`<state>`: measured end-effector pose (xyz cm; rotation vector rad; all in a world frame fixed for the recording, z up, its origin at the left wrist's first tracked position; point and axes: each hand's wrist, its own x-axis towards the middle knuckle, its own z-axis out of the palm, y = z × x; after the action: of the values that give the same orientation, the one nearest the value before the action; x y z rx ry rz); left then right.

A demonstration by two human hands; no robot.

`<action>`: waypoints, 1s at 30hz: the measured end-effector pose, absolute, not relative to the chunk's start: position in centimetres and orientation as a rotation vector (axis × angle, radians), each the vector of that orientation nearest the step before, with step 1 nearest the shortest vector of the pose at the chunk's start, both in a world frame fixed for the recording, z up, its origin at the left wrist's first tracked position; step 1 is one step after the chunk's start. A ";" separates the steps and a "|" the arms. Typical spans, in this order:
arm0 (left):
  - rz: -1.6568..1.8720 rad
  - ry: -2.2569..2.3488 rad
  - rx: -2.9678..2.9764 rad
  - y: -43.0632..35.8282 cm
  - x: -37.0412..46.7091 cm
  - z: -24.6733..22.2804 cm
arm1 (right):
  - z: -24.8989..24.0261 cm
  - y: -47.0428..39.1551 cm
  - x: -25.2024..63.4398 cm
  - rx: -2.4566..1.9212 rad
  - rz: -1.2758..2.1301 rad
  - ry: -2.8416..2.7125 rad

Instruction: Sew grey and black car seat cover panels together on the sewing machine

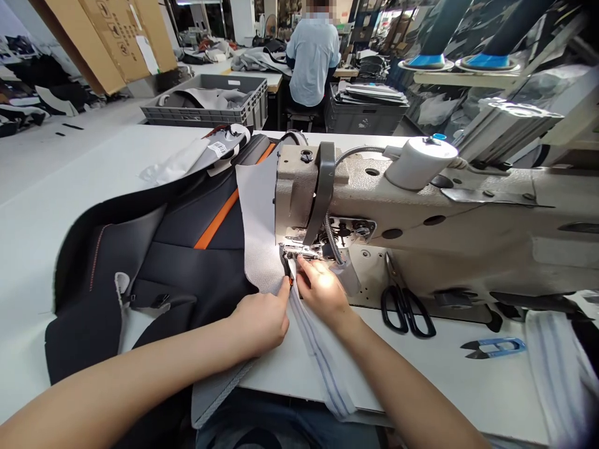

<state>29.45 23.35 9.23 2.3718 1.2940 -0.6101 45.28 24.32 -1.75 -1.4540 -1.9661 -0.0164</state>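
A black seat cover (206, 271) with an orange stripe and pale grey backing lies left of the sewing machine (299, 181), its edge reaching the presser foot. My left hand (262, 318) presses the cover's edge with the index finger, the other fingers curled in. Close to the presser foot, my right hand (325, 290) is closed, its fingertips on a white strip (322, 362) with blue lines. That strip runs from between my hands down over the table's front edge. What lies beneath the fingertips is partly hidden.
Black-handled scissors (406, 305) and blue thread snips (496, 347) lie right of my right arm. Behind the machine stand a grey crate (206, 112) with material and a cardboard box (116, 43). A co-worker (312, 59) sits farther back, facing away.
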 end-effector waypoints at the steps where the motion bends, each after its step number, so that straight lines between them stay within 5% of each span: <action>1: -0.615 1.287 2.365 23.4 29.5 9.1 | -1.7 24.3 45.2 -1.453 -0.031 -1.976; 30: -0.458 1.319 2.453 23.8 29.6 7.8 | -0.8 23.5 45.2 -1.354 0.042 -2.135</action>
<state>29.56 23.78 7.85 2.4530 1.3186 -0.4575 45.19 23.52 -0.80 -1.3539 -2.1348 0.0419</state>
